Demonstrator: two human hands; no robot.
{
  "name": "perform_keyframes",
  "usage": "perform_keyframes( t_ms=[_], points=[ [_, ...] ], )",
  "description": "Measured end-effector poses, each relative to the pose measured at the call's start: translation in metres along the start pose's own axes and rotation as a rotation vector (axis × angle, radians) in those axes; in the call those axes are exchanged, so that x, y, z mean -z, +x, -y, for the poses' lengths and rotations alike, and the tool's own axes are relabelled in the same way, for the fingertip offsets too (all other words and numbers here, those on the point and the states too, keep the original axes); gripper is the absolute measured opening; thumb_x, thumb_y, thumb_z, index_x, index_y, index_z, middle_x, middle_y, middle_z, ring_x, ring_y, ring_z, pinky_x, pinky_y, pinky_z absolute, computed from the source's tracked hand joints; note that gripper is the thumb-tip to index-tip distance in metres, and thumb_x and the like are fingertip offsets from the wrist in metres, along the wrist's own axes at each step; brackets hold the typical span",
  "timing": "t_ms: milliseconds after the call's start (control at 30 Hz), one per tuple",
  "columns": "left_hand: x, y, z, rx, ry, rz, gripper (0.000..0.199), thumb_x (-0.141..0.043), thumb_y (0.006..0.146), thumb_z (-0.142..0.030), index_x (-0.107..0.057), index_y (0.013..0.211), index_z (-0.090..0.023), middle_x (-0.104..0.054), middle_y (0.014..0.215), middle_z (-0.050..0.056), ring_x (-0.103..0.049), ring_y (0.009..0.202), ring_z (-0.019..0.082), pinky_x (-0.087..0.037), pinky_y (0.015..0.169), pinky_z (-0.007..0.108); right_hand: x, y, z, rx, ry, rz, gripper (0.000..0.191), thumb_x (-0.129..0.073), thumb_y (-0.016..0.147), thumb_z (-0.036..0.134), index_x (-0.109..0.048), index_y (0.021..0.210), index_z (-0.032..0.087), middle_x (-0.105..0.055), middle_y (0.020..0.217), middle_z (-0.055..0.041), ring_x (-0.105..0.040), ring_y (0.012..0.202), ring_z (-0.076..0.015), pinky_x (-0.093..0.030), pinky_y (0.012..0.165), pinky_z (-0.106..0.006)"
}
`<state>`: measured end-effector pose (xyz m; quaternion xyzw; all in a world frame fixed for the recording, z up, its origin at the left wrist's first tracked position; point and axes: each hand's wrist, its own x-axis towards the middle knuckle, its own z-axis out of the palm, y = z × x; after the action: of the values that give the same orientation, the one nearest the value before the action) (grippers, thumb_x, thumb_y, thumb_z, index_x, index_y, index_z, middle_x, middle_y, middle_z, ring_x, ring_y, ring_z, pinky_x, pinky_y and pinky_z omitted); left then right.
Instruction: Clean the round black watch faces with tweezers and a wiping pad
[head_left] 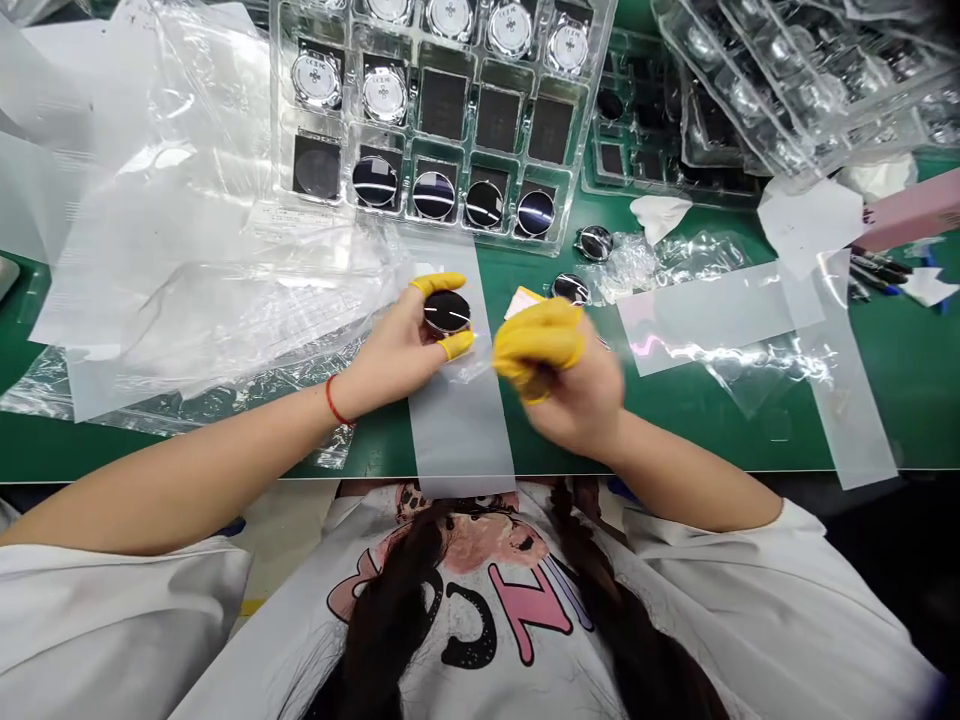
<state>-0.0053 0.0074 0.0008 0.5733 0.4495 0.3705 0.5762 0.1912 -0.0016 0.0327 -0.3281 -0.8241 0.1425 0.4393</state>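
Note:
My left hand (409,345), in yellow finger cots, grips a round watch case (448,312) by its rim, its glossy black face turned up. It is over a strip of translucent sheet (461,420). Just to the right, my right hand (551,365) is closed in a pinch, blurred by motion, with yellow cots on its fingers. A piece of clear plastic film (472,362) shows faintly between the two hands and seems to reach the right fingertips. Behind the right hand lie a black-faced watch case (570,289) and a small yellow-edged pad (523,302), partly covered.
A clear compartment tray (566,215) at the back holds several watch cases, some face up, some back up. Stacked clear trays (772,90) stand at the back right. Plastic bags (247,310) cover the left. Another watch case (595,243) and pens (877,268) lie right.

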Motion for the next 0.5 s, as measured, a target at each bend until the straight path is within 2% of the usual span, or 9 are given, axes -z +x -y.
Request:
perform_keyframes(
  t_ms=[33,100,133,200,300,367,400,433,500],
  points=[
    [0.002,0.001,-0.002,0.031,-0.028,-0.004,0.060,-0.074,0.074,-0.023,-0.047,0.128,-0.018,-0.063,0.097,0.003,-0.065,0.082,0.014,-0.058,0.068,0.026,0.014,0.005,-0.007,-0.063,-0.037,-0.069,0.013,-0.054,0.096,0.017,-0.061,0.089,0.025,-0.069,0.087,-0.0019,-0.068,0.084,-0.0158,-0.056,0.077,-0.033],
    [0.006,0.002,-0.005,0.047,-0.074,0.019,0.062,-0.075,0.074,-0.022,-0.046,0.128,-0.019,-0.061,0.097,0.002,-0.065,0.082,0.014,-0.057,0.064,0.024,0.044,0.013,-0.034,-0.314,-0.193,-0.317,0.009,-0.063,0.091,0.014,-0.060,0.096,0.021,-0.067,0.091,-0.0042,-0.066,0.083,-0.0154,-0.055,0.081,-0.035],
    [0.007,0.001,-0.006,0.033,-0.089,0.040,0.062,-0.076,0.073,-0.022,-0.045,0.128,-0.020,-0.061,0.097,0.002,-0.065,0.082,0.014,-0.057,0.063,0.024,0.059,0.014,-0.052,-0.415,-0.245,-0.331,0.025,-0.067,0.085,0.008,-0.058,0.105,0.018,-0.067,0.103,-0.0079,-0.065,0.084,-0.0141,-0.054,0.082,-0.034],
    [0.007,-0.001,-0.006,-0.017,-0.079,0.086,0.062,-0.075,0.074,-0.022,-0.043,0.128,-0.023,-0.059,0.096,0.001,-0.064,0.079,0.013,-0.056,0.061,0.024,0.082,0.011,-0.092,-0.693,-0.409,-0.277,0.046,-0.068,0.080,0.000,-0.051,0.122,0.008,-0.065,0.115,-0.0167,-0.063,0.083,-0.0123,-0.051,0.079,-0.031],
    [0.005,-0.007,-0.004,-0.073,-0.005,0.146,0.060,-0.069,0.081,-0.022,-0.036,0.131,-0.025,-0.057,0.094,0.001,-0.060,0.072,0.011,-0.053,0.056,0.023,0.094,0.000,-0.130,-1.062,-0.685,-0.009,0.058,-0.076,0.079,0.011,-0.051,0.131,0.002,-0.066,0.117,-0.0223,-0.066,0.100,-0.0216,-0.047,0.087,-0.038],
    [0.004,-0.010,-0.003,-0.110,0.022,0.169,0.060,-0.066,0.083,-0.021,-0.030,0.130,-0.026,-0.058,0.095,0.001,-0.061,0.073,0.011,-0.053,0.057,0.024,0.093,-0.003,-0.135,-1.136,-0.837,0.071,0.068,-0.082,0.076,0.021,-0.053,0.134,0.003,-0.061,0.130,-0.0263,-0.064,0.113,-0.0281,-0.044,0.093,-0.042],
    [0.004,-0.011,-0.003,-0.130,0.025,0.174,0.059,-0.065,0.083,-0.020,-0.028,0.129,-0.027,-0.058,0.095,0.001,-0.061,0.074,0.012,-0.053,0.057,0.024,0.092,-0.003,-0.132,-1.115,-0.889,0.045,0.070,-0.084,0.074,0.023,-0.054,0.134,0.004,-0.058,0.134,-0.0271,-0.062,0.117,-0.0293,-0.043,0.095,-0.042],
    [0.004,-0.012,-0.003,-0.148,0.026,0.175,0.058,-0.065,0.083,-0.019,-0.028,0.127,-0.027,-0.058,0.095,0.000,-0.062,0.076,0.012,-0.054,0.059,0.024,0.090,-0.001,-0.128,-1.066,-0.907,-0.010,0.066,-0.084,0.074,0.022,-0.056,0.131,0.004,-0.058,0.134,-0.0264,-0.061,0.118,-0.0289,-0.043,0.096,-0.042],
    [0.004,-0.013,-0.005,-0.164,0.025,0.167,0.055,-0.066,0.082,-0.018,-0.030,0.122,-0.027,-0.058,0.095,0.000,-0.064,0.080,0.013,-0.056,0.065,0.026,0.087,0.005,-0.115,-0.904,-0.834,-0.123,0.041,-0.077,0.081,0.020,-0.064,0.117,0.005,-0.066,0.122,-0.0223,-0.062,0.113,-0.0259,-0.044,0.094,-0.040]
  ],
)
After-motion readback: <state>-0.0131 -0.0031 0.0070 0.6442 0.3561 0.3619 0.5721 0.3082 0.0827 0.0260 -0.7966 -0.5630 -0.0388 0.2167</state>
